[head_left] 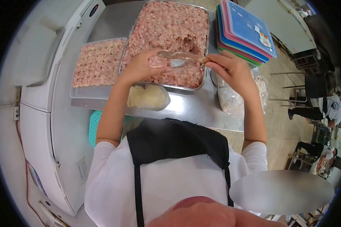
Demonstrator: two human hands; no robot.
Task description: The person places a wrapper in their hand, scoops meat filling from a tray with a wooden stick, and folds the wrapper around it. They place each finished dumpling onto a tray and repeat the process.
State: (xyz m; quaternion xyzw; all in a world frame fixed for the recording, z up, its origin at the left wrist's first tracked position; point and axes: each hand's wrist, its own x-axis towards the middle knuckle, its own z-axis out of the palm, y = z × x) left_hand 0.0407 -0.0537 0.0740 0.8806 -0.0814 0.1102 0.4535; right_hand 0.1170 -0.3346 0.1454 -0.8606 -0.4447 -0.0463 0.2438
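My right hand (233,72) is closed on the end of a flat spatula (182,56), which lies crosswise with its far tip at my left hand. My left hand (142,68) curls around a dumpling (157,61) with pink minced meat showing in it. Beneath both hands is a large metal tray (174,86) heaped with minced meat (166,26); a hollow is dug out near its right side. Close below my left hand, a stack of pale dumpling wrappers (147,97) sits in clear plastic on the steel table (193,107).
Left of the meat, a plastic tray (91,92) carries rows of filled dumplings (98,62). Coloured lids or trays (248,28) are stacked at back right, above a clear plastic bag (231,100). A white fridge (60,125) stands at left. Two people are far off at right.
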